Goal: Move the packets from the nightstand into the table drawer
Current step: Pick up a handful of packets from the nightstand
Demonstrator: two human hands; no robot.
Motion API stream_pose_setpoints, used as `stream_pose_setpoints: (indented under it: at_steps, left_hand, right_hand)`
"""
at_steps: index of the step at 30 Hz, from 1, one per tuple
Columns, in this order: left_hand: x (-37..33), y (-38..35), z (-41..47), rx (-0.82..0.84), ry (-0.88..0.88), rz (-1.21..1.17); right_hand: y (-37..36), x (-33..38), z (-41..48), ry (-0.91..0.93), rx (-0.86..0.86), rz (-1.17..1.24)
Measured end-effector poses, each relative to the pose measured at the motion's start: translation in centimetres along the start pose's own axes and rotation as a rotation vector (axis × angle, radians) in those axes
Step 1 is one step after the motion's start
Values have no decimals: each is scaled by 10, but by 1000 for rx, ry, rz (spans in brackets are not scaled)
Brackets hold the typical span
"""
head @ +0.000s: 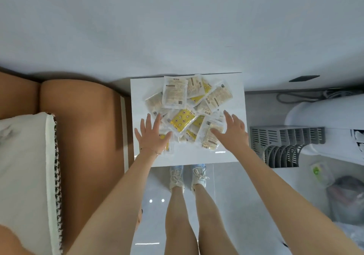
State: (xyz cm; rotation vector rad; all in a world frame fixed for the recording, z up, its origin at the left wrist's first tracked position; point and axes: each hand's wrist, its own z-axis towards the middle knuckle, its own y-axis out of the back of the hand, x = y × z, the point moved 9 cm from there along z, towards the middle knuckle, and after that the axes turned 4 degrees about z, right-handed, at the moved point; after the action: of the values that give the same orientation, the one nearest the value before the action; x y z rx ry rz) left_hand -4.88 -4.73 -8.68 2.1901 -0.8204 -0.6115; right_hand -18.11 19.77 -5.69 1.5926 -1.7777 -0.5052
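Note:
A heap of several clear and yellow packets [182,118] lies on the white nightstand [232,156], spread over its middle and back. My left hand [152,135] reaches over the heap's left edge with fingers spread, its palm above a yellow packet. Over the right side of the heap my right hand [232,131] is spread as well, fingertips resting on a pale packet [208,139]. Neither hand holds anything. No drawer shows in this view.
A tan bed headboard [78,116] with a white pillow [25,166] stands left of the nightstand. A grey slotted rack [283,142] and a white rounded table edge [325,112] are at the right. My legs and shoes stand on the glossy floor below.

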Motion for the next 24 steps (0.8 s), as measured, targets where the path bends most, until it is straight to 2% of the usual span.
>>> stream_pose_setpoints:
  at_steps: [5, 11, 16, 21, 24]
  left_hand:
    - [0, 5, 43, -82, 2, -73]
    - [-7, 21, 91, -225, 27, -199]
    - [-13, 30, 108, -301, 143, -262]
    - [-20, 30, 106, -345, 127, -238]
    - [-16, 30, 104, -364, 130, -247]
  right_hand:
    - [3, 5, 46, -54, -107, 339]
    - [1, 2, 87, -207, -205, 790]
    - [-2, 5, 105, -275, -266, 849]
    - [1, 14, 116, -299, -289, 828]
    - [-2, 21, 118, -299, -269, 727]
